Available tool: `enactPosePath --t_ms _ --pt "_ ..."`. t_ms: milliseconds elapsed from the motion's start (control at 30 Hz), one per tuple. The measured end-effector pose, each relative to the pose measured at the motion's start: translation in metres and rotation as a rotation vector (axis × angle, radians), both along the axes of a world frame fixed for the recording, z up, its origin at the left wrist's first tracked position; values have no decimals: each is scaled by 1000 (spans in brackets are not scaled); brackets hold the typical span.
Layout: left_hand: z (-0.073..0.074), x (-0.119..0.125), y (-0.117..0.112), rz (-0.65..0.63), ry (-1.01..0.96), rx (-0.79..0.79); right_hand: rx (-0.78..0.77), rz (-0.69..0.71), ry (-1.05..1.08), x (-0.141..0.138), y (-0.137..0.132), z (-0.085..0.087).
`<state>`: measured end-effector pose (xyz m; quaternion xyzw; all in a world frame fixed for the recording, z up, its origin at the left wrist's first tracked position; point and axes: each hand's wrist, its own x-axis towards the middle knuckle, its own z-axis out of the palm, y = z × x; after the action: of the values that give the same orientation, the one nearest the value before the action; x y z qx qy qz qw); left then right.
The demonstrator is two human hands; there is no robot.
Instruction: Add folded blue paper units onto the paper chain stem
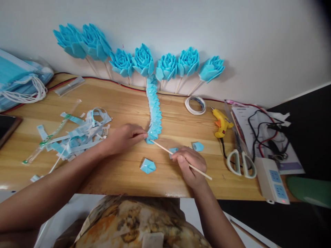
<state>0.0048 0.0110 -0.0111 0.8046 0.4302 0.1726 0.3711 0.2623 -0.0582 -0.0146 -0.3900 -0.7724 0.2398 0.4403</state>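
Observation:
A long row of overlapping folded blue pieces [154,110] runs from the wall toward me. At its near end, the fingertips of my left hand [126,136] are pinched together on the edge. My right hand [190,163] is closed around a thin wooden stick [165,149], whose far tip meets that same near end. Below it on the table lies a loose folded blue piece [148,166]. A second folded piece [198,146] rests beyond my right hand, and another blue piece [173,151] is partly hidden by its fingers.
Several blue flowers on sticks [143,60] lean against the wall. Blue and white scraps [74,134] are heaped left. A tape roll [196,105], yellow glue gun [221,122], scissors [241,163] and power strip [272,181] lie right. Blue face masks [18,74] are stacked far left.

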Motion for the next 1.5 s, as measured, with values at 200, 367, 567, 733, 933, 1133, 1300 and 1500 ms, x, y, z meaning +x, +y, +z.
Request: enactPosePath --t_ms 200,367,567,733,933,1133,1300,1500 --pt "11 -1 -1 103 11 -60 -5 1 -11 0 0 -2" --pt "3 -2 2 209 181 144 -8 -6 3 0 -1 -3" --pt "-8 -3 6 108 214 274 -15 0 -2 -4 1 -2" --pt "-8 -3 8 107 189 260 -54 -2 4 -4 1 -1" --pt "4 -4 4 238 120 32 -117 -54 98 1 -1 -1" --pt "6 -3 0 240 -217 -301 -124 -41 158 3 -3 -3" --pt "3 0 2 208 -362 -459 -115 -29 151 4 -3 -3" --pt "2 1 2 193 -385 -441 -101 -18 112 4 -4 -3"
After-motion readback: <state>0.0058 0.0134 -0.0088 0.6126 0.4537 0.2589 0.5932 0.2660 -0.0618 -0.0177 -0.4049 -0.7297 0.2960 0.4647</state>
